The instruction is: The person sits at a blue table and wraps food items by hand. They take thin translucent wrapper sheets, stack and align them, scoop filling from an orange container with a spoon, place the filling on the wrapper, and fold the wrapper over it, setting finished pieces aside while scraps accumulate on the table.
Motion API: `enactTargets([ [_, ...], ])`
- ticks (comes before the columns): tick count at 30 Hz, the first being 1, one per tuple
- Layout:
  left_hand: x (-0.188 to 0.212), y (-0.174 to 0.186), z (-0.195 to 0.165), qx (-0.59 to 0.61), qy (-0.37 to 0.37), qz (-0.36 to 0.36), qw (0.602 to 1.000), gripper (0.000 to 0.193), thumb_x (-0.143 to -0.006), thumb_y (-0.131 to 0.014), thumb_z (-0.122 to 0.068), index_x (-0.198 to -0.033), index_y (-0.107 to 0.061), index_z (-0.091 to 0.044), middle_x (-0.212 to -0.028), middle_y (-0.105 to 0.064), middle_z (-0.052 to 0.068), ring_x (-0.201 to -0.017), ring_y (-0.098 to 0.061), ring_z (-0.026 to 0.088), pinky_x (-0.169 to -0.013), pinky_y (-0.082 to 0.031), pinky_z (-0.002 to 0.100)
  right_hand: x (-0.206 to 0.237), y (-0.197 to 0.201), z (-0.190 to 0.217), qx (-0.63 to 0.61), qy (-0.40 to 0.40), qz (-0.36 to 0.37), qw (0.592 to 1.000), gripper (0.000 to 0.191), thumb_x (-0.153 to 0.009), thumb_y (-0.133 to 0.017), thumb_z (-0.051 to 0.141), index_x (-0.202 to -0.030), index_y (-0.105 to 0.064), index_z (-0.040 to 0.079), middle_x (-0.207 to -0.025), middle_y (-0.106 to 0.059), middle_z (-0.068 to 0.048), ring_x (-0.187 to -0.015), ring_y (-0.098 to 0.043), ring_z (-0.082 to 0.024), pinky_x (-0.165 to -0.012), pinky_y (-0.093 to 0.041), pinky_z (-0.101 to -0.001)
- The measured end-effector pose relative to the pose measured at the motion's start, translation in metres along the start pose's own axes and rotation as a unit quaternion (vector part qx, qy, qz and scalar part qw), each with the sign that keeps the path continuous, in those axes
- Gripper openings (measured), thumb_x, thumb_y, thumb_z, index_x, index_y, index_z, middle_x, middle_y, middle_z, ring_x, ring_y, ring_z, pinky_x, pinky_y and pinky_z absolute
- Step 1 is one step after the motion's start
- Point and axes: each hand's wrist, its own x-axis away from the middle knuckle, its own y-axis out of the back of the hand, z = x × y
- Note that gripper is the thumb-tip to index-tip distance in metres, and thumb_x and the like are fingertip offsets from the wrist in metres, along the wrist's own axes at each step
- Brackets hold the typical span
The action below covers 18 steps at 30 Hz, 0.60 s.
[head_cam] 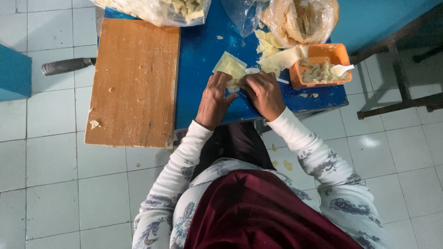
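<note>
Looking down from my head camera, I start at the far left, where one dark cylindrical handle point(68, 65) lies over the pale tiled floor point(50, 161), its end reaching the table edge. Next comes one large, scratched rectangular wooden board point(134, 83), resting on the left part of one blue table point(203, 50) and dotted with a few small crumbs.

At the table's far edge I count three clear plastic bags: one at the left holding pale cut pieces point(157, 9), one crumpled bag in the middle point(242, 14), and one at the right with tan contents point(304, 18).

In the centre, both of my hands meet on one thin, pale yellow square dough wrapper point(230, 67). It lies flat on the blue table just beyond my fingers, one corner pointing away, the near edge tucked under my fingertips. My left hand point(213, 100) pinches the wrapper's near edge with curled fingers. My right hand point(265, 94) presses beside it, fingers bent on the same near edge, which looks bunched between them.

Further right, one loose stack of similar pale yellow sheets point(277, 57) lies against one orange rectangular plastic tub point(318, 64). The tub holds a pale lumpy filling and one white spoon point(342, 69).
</note>
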Motion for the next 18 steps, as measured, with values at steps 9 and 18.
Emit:
enactTargets([
  [9,-0.011,-0.015,0.013,-0.067,-0.008,-0.044,0.997,0.007,-0.092,-0.066,-0.003,-0.098,-0.066,-0.001,-0.102,-0.060,0.016,-0.099,-0.058,0.037,-0.087,-0.049,0.045,-0.018,-0.011,-0.011,-0.049,-0.065,0.014,0.997,0.010,-0.097,-0.069,0.008,-0.102,-0.062,0.004,-0.096,-0.068,-0.011,-0.094,-0.062,-0.035,-0.082,-0.043,-0.0463],
  [18,-0.020,-0.019,0.017,-0.070,0.014,-0.030,0.997,0.007,-0.094,-0.057,0.000,-0.096,-0.064,0.001,-0.100,-0.061,0.015,-0.095,-0.058,0.036,-0.082,-0.049,0.044,-0.020,-0.011,-0.001,-0.053,-0.014,-0.007,0.998,0.012,-0.093,-0.065,0.001,-0.105,-0.067,0.003,-0.101,-0.064,-0.012,-0.098,-0.058,-0.035,-0.089,-0.047,-0.0461],
])
